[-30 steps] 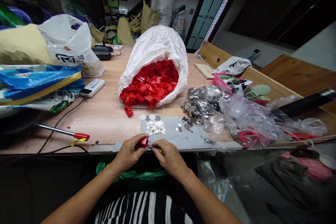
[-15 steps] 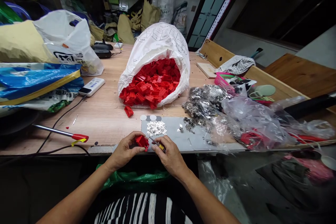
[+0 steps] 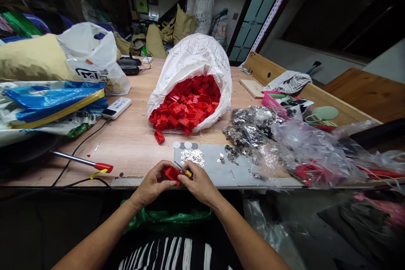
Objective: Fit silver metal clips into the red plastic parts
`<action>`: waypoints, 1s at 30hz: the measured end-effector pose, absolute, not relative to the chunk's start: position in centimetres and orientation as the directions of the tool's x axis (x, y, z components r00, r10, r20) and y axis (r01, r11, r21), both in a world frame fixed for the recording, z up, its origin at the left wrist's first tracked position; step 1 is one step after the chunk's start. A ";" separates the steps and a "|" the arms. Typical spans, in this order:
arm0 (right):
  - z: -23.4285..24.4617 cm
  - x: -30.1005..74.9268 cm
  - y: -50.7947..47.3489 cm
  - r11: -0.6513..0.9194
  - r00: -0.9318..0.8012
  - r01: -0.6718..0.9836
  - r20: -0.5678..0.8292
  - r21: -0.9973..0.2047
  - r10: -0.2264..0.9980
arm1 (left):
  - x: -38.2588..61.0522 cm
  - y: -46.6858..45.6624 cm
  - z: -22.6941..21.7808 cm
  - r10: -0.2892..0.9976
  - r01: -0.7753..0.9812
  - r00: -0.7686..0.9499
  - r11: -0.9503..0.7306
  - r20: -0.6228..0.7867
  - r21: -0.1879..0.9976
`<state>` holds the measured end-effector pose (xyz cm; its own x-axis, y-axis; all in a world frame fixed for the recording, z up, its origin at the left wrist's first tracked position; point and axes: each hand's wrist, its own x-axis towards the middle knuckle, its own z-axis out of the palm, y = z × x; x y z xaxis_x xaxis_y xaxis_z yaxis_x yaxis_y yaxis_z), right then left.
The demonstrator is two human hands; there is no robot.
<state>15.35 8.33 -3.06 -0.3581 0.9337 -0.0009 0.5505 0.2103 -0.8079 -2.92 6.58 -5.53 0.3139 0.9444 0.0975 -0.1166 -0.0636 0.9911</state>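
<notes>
My left hand (image 3: pixel 154 183) is closed around a small red plastic part (image 3: pixel 172 174) at the near table edge. Beside it, my right hand (image 3: pixel 198 183) pinches a small tool with a yellow handle (image 3: pixel 185 171), its metal tip at the red part. Just beyond my hands lies a grey sheet (image 3: pixel 221 165) with a little heap of shiny metal bits (image 3: pixel 192 156). A white woven sack (image 3: pixel 193 57) lies open farther back, full of red plastic parts (image 3: pixel 186 107). One loose red part (image 3: pixel 159 136) sits in front of the sack.
A red-handled screwdriver (image 3: pixel 82 161) and a black cable (image 3: pixel 79 147) lie at the left. Blue and white bags (image 3: pixel 50 101) pile up far left, by a white remote (image 3: pixel 116 107). Clear bags of metal pieces (image 3: pixel 253 128) and red parts (image 3: pixel 308 171) crowd the right.
My hands have stayed together at the table edge; the red part has turned in my left fingers and the tool tip now meets it. The view shifted slightly.
</notes>
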 end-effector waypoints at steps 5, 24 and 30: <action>-3.4 15.4 8.1 0.278 -0.339 0.590 0.079 -0.758 0.937 | -2.6 6.5 -5.6 0.943 -0.086 0.310 -0.096 0.119 0.992; -3.4 18.6 5.8 0.390 -0.450 0.713 0.047 -0.583 0.892 | -1.5 6.5 -6.7 0.928 0.389 0.264 -0.352 0.263 0.851; -3.1 18.2 5.7 0.398 -0.446 0.776 0.020 -0.489 0.895 | -1.6 6.5 -6.6 0.935 0.391 0.284 -0.315 0.213 0.865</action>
